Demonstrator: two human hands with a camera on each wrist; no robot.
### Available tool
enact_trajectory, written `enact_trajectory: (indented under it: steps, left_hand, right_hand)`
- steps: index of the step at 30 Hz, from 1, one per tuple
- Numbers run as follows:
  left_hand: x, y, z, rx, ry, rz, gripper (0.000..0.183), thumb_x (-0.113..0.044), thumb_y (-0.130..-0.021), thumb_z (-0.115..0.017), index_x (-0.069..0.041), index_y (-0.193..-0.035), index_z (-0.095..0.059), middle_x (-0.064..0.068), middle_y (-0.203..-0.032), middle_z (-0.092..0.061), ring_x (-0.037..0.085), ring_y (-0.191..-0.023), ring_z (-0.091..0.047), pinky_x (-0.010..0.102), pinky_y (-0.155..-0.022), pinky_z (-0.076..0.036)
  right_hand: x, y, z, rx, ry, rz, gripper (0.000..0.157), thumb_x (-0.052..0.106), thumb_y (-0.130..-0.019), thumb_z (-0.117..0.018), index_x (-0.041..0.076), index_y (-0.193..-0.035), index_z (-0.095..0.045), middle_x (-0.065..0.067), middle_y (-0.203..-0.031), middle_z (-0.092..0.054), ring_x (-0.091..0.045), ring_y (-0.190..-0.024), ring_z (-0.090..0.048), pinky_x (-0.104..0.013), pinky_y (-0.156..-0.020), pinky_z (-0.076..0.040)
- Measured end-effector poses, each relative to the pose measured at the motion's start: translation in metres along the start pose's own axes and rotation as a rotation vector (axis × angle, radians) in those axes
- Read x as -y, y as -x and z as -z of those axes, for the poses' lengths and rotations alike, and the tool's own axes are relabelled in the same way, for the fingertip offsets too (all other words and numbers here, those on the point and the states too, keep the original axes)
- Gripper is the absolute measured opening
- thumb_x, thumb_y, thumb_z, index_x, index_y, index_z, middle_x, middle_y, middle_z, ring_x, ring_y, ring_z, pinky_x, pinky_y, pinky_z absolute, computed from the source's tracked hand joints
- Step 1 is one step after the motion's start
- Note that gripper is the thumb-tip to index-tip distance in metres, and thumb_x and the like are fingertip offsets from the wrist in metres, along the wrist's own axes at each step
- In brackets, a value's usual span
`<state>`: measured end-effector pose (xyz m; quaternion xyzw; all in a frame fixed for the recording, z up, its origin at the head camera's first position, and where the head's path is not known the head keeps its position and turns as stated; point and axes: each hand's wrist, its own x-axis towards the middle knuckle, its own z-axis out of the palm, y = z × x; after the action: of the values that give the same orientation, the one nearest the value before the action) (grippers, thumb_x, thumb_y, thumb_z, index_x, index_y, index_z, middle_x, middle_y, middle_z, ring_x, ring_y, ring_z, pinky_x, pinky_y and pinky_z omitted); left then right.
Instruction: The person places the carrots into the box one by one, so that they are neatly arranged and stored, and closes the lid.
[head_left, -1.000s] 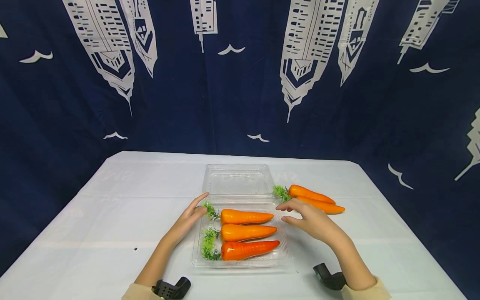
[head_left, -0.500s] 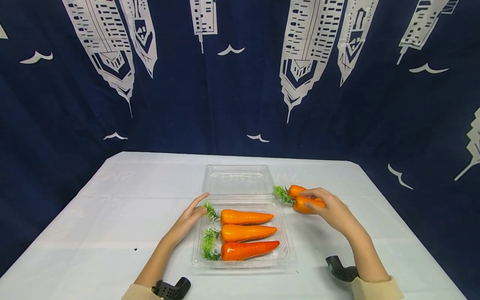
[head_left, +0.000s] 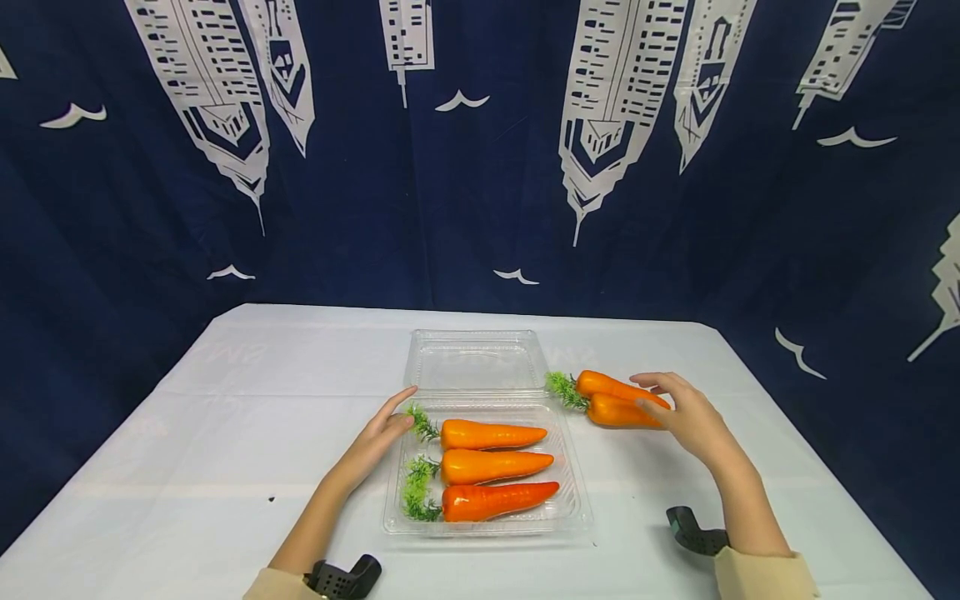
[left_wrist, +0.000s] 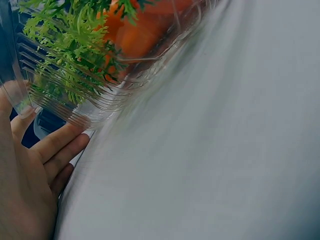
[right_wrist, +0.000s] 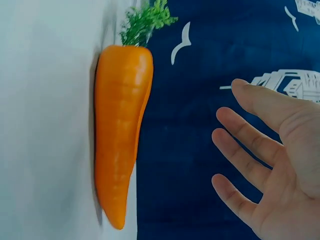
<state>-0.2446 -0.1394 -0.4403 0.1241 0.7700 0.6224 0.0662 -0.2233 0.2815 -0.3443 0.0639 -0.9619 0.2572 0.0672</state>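
Observation:
A clear plastic clamshell box (head_left: pixel 579 504) lies open in the middle of the table, its lid (head_left: pixel 476 357) folded back. Three orange carrots (head_left: pixel 491 467) with green tops lie in it side by side. My left hand (head_left: pixel 367 450) rests at the box's left side; in the left wrist view its straight fingers (left_wrist: pixel 57 142) touch the ribbed wall. Two more carrots (head_left: pixel 618 411) lie right of the box, close together. Over their pointed ends hovers my right hand (head_left: pixel 697 421), fingers loosely bent; the right wrist view shows it apart from the nearer carrot (right_wrist: pixel 122 110).
A white cloth covers the table (head_left: pixel 225 467), with a small dark speck (head_left: pixel 272 498) on the left. Behind its far edge hangs a dark blue curtain (head_left: pixel 480 208) printed with white buildings and birds. Both wrists wear black cameras (head_left: pixel 345 577).
My right hand has moved right from the box's edge to the loose carrots, then along them towards their tips. The front loose carrot shifted slightly. My left hand has stayed put.

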Motion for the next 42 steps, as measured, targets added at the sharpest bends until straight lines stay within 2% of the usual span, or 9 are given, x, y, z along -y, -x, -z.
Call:
enact_trajectory:
  steps: [11, 24, 32, 42]
  left_hand:
    - [-0.002, 0.001, -0.001, -0.006, 0.011, 0.007, 0.047, -0.037, -0.092, -0.047, -0.040, -0.137, -0.032, 0.012, -0.126, -0.055, 0.030, -0.119, -0.049, 0.060, -0.105, -0.024]
    - [-0.001, 0.000, 0.000, -0.003, 0.011, 0.014, 0.049, -0.039, -0.091, -0.047, -0.040, -0.137, -0.031, 0.012, -0.127, -0.054, 0.031, -0.120, -0.047, 0.061, -0.105, -0.021]
    - [-0.001, -0.001, 0.001, 0.007, -0.003, 0.000, 0.049, -0.038, -0.093, -0.045, -0.037, -0.139, -0.029, 0.015, -0.127, -0.054, 0.033, -0.120, -0.047, 0.061, -0.105, -0.022]
    - [-0.001, 0.000, -0.001, 0.000, 0.015, 0.012, 0.048, -0.039, -0.091, -0.047, -0.042, -0.136, -0.032, 0.012, -0.126, -0.055, 0.030, -0.120, -0.048, 0.060, -0.105, -0.023]
  right_hand:
    - [-0.016, -0.001, 0.001, -0.026, 0.019, -0.017, 0.036, 0.019, -0.090, -0.056, 0.007, -0.124, -0.051, -0.021, -0.128, -0.049, -0.039, -0.112, -0.046, -0.060, -0.089, -0.039]
    - [-0.022, -0.001, 0.000, 0.015, 0.006, -0.058, 0.038, 0.020, -0.090, -0.055, 0.007, -0.126, -0.050, -0.024, -0.130, -0.045, -0.041, -0.114, -0.044, -0.061, -0.089, -0.038]
    - [-0.025, -0.001, 0.000, 0.005, 0.003, -0.067, 0.040, 0.020, -0.090, -0.055, 0.008, -0.127, -0.048, -0.023, -0.130, -0.044, -0.041, -0.114, -0.043, -0.061, -0.089, -0.039]
    - [-0.033, -0.004, -0.007, 0.000, -0.007, -0.109, 0.045, 0.026, -0.089, -0.057, 0.008, -0.130, -0.046, -0.023, -0.132, -0.042, -0.042, -0.116, -0.041, -0.062, -0.088, -0.037]
